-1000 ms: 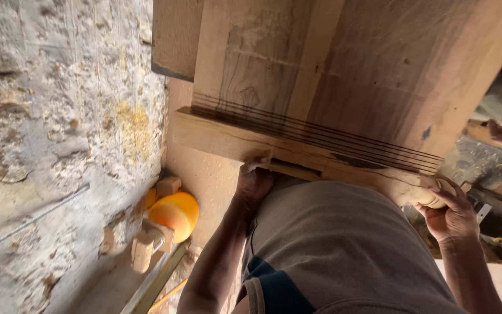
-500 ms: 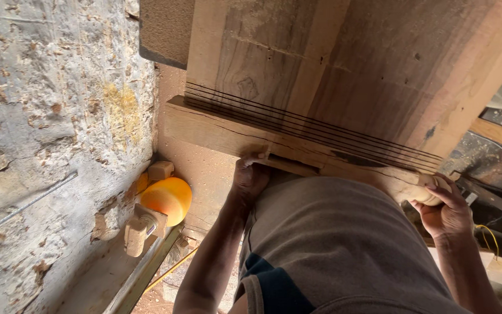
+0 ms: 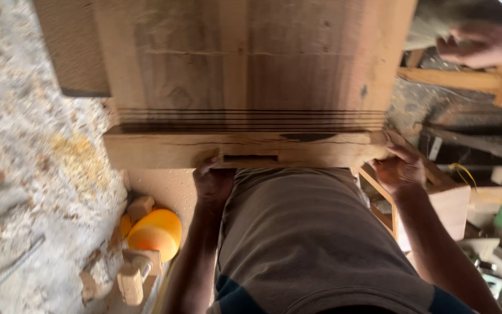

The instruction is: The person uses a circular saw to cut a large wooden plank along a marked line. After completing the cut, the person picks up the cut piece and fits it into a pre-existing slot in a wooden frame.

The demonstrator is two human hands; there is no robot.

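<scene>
Across the middle of the frame lay a long pale wooden beam with a rectangular slot (image 3: 245,150). The left hand (image 3: 211,179) gripped its lower edge at centre, fingers curled on it; the right hand (image 3: 399,166) clasped its right end. A round orange bowl (image 3: 155,234) sat lower left.

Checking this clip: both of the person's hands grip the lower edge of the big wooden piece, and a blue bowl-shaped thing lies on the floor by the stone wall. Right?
Not quite: the bowl-shaped thing is orange-yellow, not blue, as the head view shows. The rest stands: the left hand and right hand both grip the lower edge of the wooden piece, and it lies on the floor by the stone wall.
</scene>
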